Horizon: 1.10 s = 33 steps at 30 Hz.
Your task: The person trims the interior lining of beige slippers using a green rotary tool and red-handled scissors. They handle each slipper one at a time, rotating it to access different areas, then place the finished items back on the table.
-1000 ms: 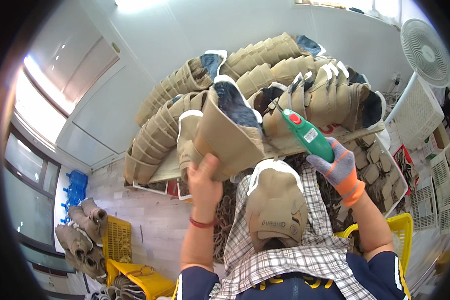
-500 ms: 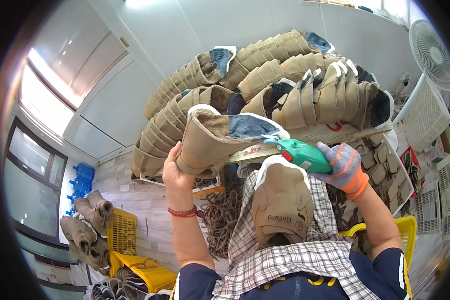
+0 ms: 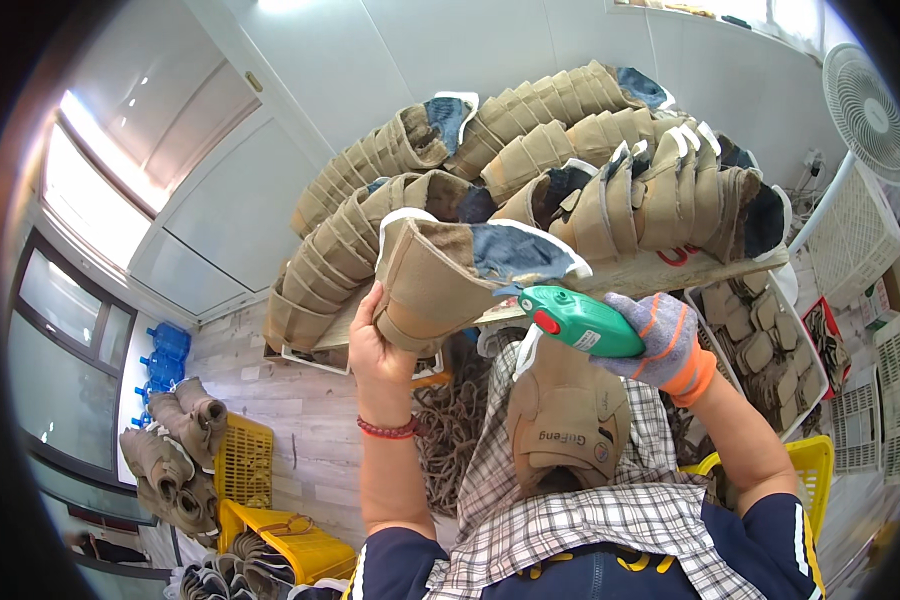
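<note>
My bare left hand (image 3: 378, 358), a red bead bracelet on its wrist, grips a tan shoe upper (image 3: 428, 290) from the left. The upper has brown fleece and a blue-grey patch inside, with a white edge. In my right hand (image 3: 654, 338), gloved in grey and orange, is a green handheld electric cutter (image 3: 582, 320) with a red button. Its blade tip is just below the edge of the held upper; whether they touch I cannot tell. Another tan upper (image 3: 567, 420) lies on the checked apron (image 3: 470, 530) over my lap, partly behind the cutter.
Rows of nested tan uppers (image 3: 560, 100) cover the wooden bench (image 3: 710, 270) ahead. Brown fleece strips (image 3: 445, 440) heap below. Cut pieces fill a white crate (image 3: 810, 385) at right. Yellow baskets (image 3: 245, 460) and more uppers (image 3: 175, 470) stand left; a white fan (image 3: 870, 115) is far right.
The held upper has shifted slightly right and tilted. The cutter has moved left and a little lower, its blade now below the upper's edge and partly over the lap upper.
</note>
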Each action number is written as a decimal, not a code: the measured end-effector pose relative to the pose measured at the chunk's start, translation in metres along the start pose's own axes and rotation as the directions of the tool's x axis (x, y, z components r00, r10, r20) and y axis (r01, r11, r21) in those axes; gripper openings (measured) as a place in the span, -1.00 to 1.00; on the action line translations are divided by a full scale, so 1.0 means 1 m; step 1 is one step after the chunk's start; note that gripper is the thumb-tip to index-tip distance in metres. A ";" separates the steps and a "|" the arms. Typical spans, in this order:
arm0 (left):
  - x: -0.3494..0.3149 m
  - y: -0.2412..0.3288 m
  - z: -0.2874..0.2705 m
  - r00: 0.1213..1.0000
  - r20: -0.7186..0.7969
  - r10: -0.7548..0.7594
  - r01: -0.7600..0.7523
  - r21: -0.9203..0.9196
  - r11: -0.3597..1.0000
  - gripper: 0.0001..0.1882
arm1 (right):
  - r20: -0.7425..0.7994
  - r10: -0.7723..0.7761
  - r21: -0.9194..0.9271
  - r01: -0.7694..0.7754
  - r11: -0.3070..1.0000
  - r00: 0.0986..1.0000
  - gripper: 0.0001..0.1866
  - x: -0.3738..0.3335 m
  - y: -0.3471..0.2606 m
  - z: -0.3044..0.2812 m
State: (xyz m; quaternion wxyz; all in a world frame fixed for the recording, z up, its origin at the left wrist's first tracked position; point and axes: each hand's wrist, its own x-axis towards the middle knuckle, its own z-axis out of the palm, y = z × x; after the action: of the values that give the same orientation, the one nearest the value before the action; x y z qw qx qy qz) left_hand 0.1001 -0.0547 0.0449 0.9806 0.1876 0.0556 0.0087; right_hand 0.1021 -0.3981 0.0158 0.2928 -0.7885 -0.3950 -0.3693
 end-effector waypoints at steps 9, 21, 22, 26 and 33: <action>-0.021 -0.028 0.016 0.897 0.350 0.269 -0.352 0.201 0.914 -0.60 | 0.217 0.320 0.274 -0.372 0.887 0.922 -0.45 0.027 -0.029 -0.005; -0.032 -0.038 0.021 0.830 0.474 0.294 -0.550 0.783 0.290 -0.66 | 0.162 0.576 0.445 -0.580 0.682 0.801 -0.46 0.024 -0.026 -0.011; -0.037 -0.026 0.024 0.820 0.486 0.302 -0.540 0.832 0.127 -0.68 | 0.137 0.590 0.399 -0.589 0.703 0.796 -0.47 0.019 -0.024 -0.018; -0.086 0.017 0.052 0.692 0.663 0.285 -0.347 0.652 -0.675 -0.78 | 0.026 0.653 0.190 -0.645 0.740 0.757 -0.44 -0.028 -0.013 -0.047; -0.090 0.000 -0.002 0.555 0.813 0.179 -0.183 0.329 -0.926 -0.85 | 0.047 0.774 0.124 -0.773 0.623 0.631 -0.45 -0.091 -0.014 -0.065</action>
State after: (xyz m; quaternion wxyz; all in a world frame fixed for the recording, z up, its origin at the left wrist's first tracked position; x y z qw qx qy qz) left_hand 0.0107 -0.0577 0.0528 0.0226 0.9061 -0.0717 0.4164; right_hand 0.0305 -0.4767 -0.0197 0.4766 -0.8585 -0.0402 -0.1850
